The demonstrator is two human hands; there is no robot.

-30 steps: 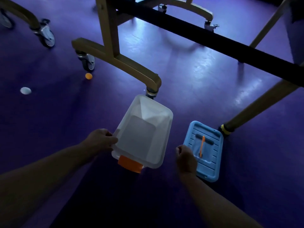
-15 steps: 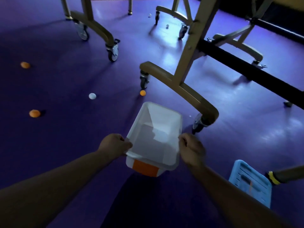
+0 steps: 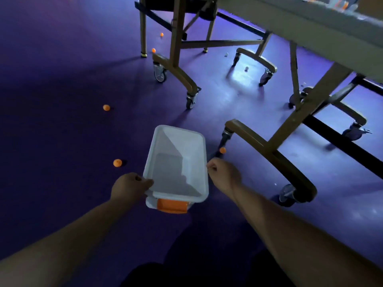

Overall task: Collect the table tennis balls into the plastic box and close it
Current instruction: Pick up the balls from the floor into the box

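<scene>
I hold a clear plastic box [image 3: 202, 160] with an orange latch [image 3: 172, 206] above the purple floor; nothing lies inside it. My left hand [image 3: 129, 186] grips its left rim and my right hand [image 3: 222, 176] grips its right rim. Orange balls lie on the floor: one [image 3: 117, 163] just left of the box, one [image 3: 106, 107] farther left, one [image 3: 222, 150] beside the near table foot. More orange balls [image 3: 153, 50] and pale balls [image 3: 246, 68] lie under the table. The blue lid is out of view.
A table tennis table [image 3: 323, 25] on a wheeled metal frame fills the right and top. Its curved foot [image 3: 267, 146] with castors sits just right of the box; another foot [image 3: 176, 71] stands ahead. Open purple floor spreads to the left.
My right hand left the blue lid and took the box's right rim. The view swung left and forward with the box, so the lid dropped out of sight and more balls appeared.
</scene>
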